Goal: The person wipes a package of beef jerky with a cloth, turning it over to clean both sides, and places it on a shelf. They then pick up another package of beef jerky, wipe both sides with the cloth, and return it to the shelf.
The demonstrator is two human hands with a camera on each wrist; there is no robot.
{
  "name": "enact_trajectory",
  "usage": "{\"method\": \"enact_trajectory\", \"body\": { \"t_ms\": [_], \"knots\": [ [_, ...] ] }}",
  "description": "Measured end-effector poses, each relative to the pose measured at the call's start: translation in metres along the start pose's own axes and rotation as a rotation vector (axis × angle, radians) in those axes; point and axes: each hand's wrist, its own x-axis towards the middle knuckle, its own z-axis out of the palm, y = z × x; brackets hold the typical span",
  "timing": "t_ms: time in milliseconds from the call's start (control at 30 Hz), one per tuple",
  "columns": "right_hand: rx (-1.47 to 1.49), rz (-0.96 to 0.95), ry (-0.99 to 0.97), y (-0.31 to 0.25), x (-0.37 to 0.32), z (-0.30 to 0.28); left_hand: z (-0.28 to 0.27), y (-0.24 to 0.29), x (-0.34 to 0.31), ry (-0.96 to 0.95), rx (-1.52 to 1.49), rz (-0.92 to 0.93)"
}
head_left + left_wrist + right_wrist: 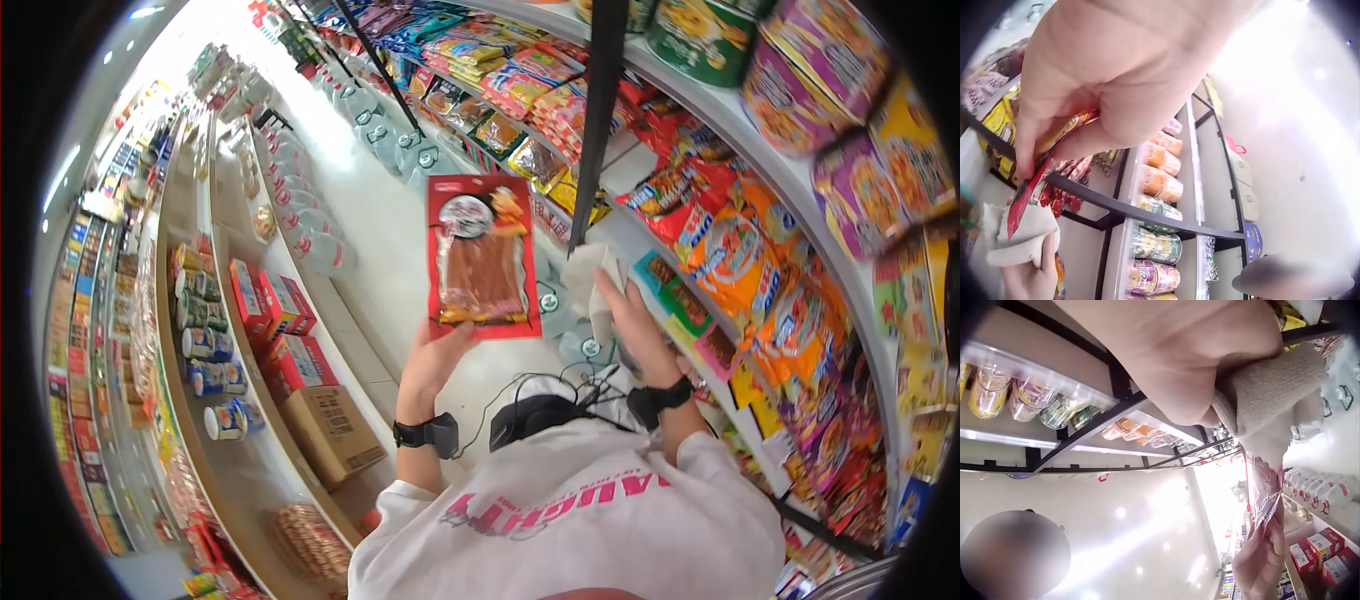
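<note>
My left hand (432, 362) pinches the lower left edge of a flat red snack packet (485, 265), thumb on its front. The packet stands face-on to the head camera, with brown food showing through its clear window. A folded off-white cloth (594, 285) is in my right hand (642, 325), gripped between thumb and fingers just right of the packet. From the left wrist, the packet (1022, 209) appears edge-on, overlapping the cloth (1029, 247). The right wrist view has the cloth (1272, 394) close up, partly covering the packet (1263, 494).
To the right, curved shelves carry orange snack bags (735, 255) and canned goods (700, 40). Low shelving on the left holds jars (208, 344), red boxes (300, 362) and a cardboard carton (335, 432). Large water bottles (318, 250) line the aisle floor (345, 185). A black post (597, 120) stands ahead.
</note>
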Motion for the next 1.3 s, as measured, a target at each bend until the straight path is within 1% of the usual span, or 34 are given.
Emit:
{"method": "enact_trajectory", "body": {
  "t_ms": [33,67,133,167,267,300,400,433,533,567,667,700,767,800,833,867,900,933,967,1000,1067,1100,1167,1233,1267,1300],
  "knots": [
    [0.013,0.022,-0.002,-0.003,-0.002,0.002,0.004,0.007,-0.006,-0.026,-0.052,0.032],
    [0.052,0.014,-0.054,-0.003,-0.001,0.003,0.009,0.013,-0.009,-0.054,-0.113,0.069],
    [0.118,0.002,-0.160,0.006,0.001,0.012,0.012,0.015,-0.011,-0.043,-0.047,0.082],
    [0.096,-0.009,-0.139,0.009,-0.002,0.022,0.013,0.013,-0.013,-0.034,-0.022,0.082],
    [-0.239,0.023,-0.158,-0.021,-0.035,0.056,0.027,0.008,-0.019,-0.072,0.018,0.076],
    [-0.365,-0.001,-0.126,-0.021,-0.037,0.060,0.022,0.009,-0.021,-0.019,0.311,0.036],
    [-0.327,-0.197,-0.104,-0.015,-0.034,0.062,0.016,0.020,-0.026,-0.172,0.181,0.110],
    [-0.286,-0.283,-0.064,-0.016,-0.037,0.066,0.006,0.028,-0.025,-0.305,0.037,0.068],
    [-0.379,-0.223,-0.049,-0.037,-0.056,0.073,0.004,0.047,-0.025,-0.391,-0.393,0.050],
    [-0.443,-0.253,-0.039,-0.036,-0.059,0.074,0.004,0.049,-0.023,-0.362,-0.286,0.077],
    [-0.290,-0.234,-0.136,-0.037,-0.067,0.084,0.012,0.056,-0.035,-0.166,-0.313,0.034],
    [-0.279,-0.251,-0.116,-0.037,-0.072,0.087,0.014,0.060,-0.036,-0.233,-0.432,0.033],
    [-0.267,-0.289,-0.077,-0.044,-0.082,0.089,0.026,0.070,-0.045,-0.240,-0.538,-0.042],
    [-0.331,-0.295,-0.062,-0.049,-0.089,0.084,0.033,0.070,-0.052,-0.233,-0.597,-0.078],
    [-0.394,-0.300,-0.054,-0.055,-0.094,0.079,0.043,0.067,-0.058,-0.111,-0.535,-0.090],
    [-0.453,-0.303,-0.051,-0.057,-0.096,0.075,0.050,0.061,-0.061,-0.072,-0.517,-0.072],
    [-0.487,-0.377,0.024,-0.030,-0.079,0.056,0.054,0.054,-0.060,-0.029,-0.494,-0.057],
    [-0.412,-0.234,0.075,-0.050,-0.086,0.048,0.056,0.045,-0.060,0.013,-0.469,-0.047],
    [-0.328,-0.096,0.135,-0.070,-0.093,0.040,0.053,0.037,-0.058,-0.033,-0.553,-0.057],
    [-0.113,-0.163,0.132,-0.076,-0.090,0.027,0.062,0.037,-0.067,-0.042,-0.517,-0.010],
    [-0.076,-0.458,0.212,-0.078,-0.092,0.022,0.085,0.037,-0.081,-0.068,-0.439,0.071],
    [-0.057,-0.601,0.257,-0.080,-0.095,0.025,0.096,0.035,-0.087,-0.111,-0.455,0.062],
    [-0.306,-0.914,0.100,-0.070,-0.085,0.035,0.116,0.029,-0.097,-0.189,-0.483,0.037],
    [-0.512,-1.042,0.038,-0.041,-0.086,0.056,0.135,0.011,-0.100,-0.074,-0.409,0.055],
    [-0.505,-1.002,-0.168,-0.026,-0.090,0.058,0.145,0.005,-0.098,-0.023,-0.374,0.072],
    [-0.522,-0.990,-0.212,-0.016,-0.102,0.064,0.153,0.003,-0.095,0.009,-0.386,0.159]
  ]
}}
